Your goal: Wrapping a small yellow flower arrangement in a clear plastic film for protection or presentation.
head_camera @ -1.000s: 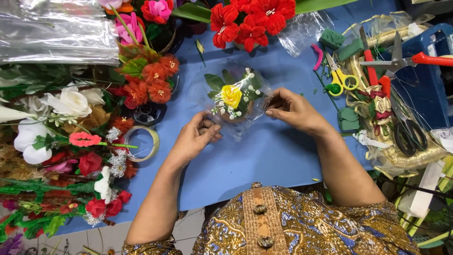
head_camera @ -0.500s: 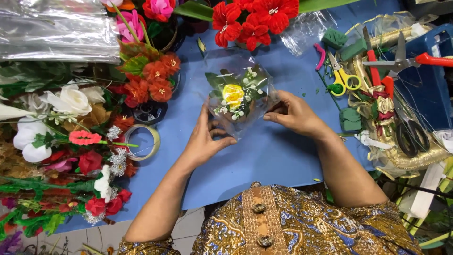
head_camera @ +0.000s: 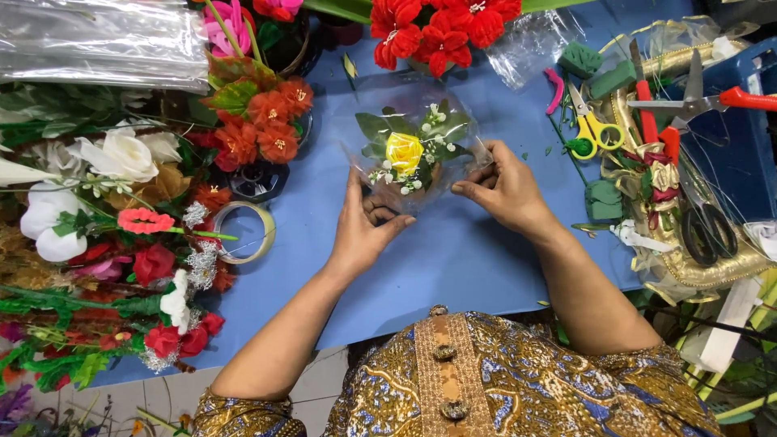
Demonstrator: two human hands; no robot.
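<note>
Both hands are up in the middle of the frame working a small corsage (head_camera: 409, 154): a yellow rose with green leaves and tiny white buds, wrapped in clear cellophane (head_camera: 453, 133). The left hand (head_camera: 364, 226) is under the lower left edge of the wrap, its fingers (head_camera: 387, 212) curled narrow and pinching the bottom of the bundle. The right hand (head_camera: 506, 188) grips the lower right side, thumb and fingers closed on the cellophane edge. The corsage is tilted up off the blue counter (head_camera: 453, 259), just above center. Lots of stuff around it. A roll of clear tape (head_camera: 243, 232) lies to the left of the left hand, near a bunch of orange flowers (head_camera: 267, 121). Red flowers (head_camera: 437, 28) take up the top center, and a white rose (head_camera: 121, 154) sits at the left among a heap of mixed fake blooms. Over on the right there are yellow-handled scissors (head_camera: 592, 129), green foam blocks (head_camera: 603, 198), red-handled scissors (head_camera: 704, 99), and black scissors (head_camera: 708, 235) lying on gold ribbon (head_camera: 696, 271). A folded sheet of clear plastic (head_camera: 97, 40) is in the upper left corner. The person's patterned gold and blue top fills the bottom edge.
</note>
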